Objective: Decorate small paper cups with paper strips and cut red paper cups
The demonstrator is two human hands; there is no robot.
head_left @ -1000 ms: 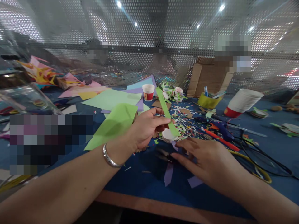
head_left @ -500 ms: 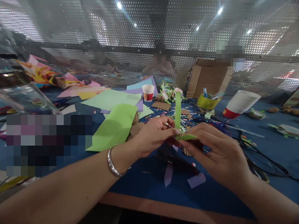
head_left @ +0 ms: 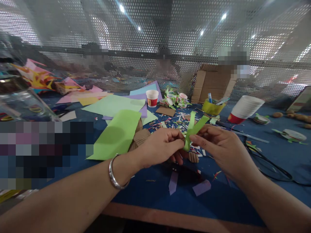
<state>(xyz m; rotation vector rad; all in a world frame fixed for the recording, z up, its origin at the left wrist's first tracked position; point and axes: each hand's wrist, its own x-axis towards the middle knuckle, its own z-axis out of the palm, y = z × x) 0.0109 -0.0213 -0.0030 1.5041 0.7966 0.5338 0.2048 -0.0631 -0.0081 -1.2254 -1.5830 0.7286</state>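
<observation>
A bright green paper strip (head_left: 191, 131) is bent so its two ends rise in a V between my hands. My left hand (head_left: 161, 145) pinches the strip near its lower end, thumb and fingers closed. From the other side my right hand (head_left: 220, 144) grips it between thumb and index finger. Below the hands lie two purple paper pieces (head_left: 202, 188) and a small corrugated cardboard scrap (head_left: 193, 157). A larger green paper sheet (head_left: 116, 134) lies left of my left hand, partly over brown cardboard (head_left: 142, 136).
Colourful paper scraps (head_left: 175, 121) litter the blue table (head_left: 145, 200). Behind are a paper cup (head_left: 152, 98), paper turtles (head_left: 173, 98) and a yellow holder (head_left: 213, 107). Stacked cups (head_left: 246, 110) and a black cord (head_left: 272, 168) are at right. A clear container (head_left: 24, 100) stands left.
The strip's upright end has tilted and dropped, and its other end has swung up from lying sideways to form a V. My right hand has turned and risen slightly with it.
</observation>
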